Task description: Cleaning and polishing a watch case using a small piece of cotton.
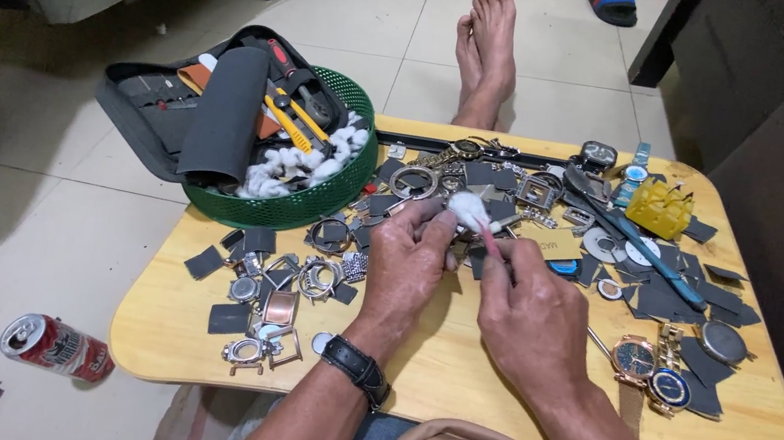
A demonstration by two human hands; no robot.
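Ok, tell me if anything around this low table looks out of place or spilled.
A drink can lies tipped on its side on the floor tiles, left of the wooden table. No liquid shows around it. Watch cases and dark squares are scattered loosely across the tabletop.

Low table (452,379) pale yellow wood-tone; basket (335,192) green mesh holding white cotton tufts (304,163), yellow-handled tools (289,121) and a black roll (224,112). White cotton wad (467,208) on a pink stick (489,240); wrist strap (357,367) black. Can (57,347) red and silver, watch case holder (659,207) yellow, scattered pads (664,298) dark grey, floor tiles (41,204) cream.
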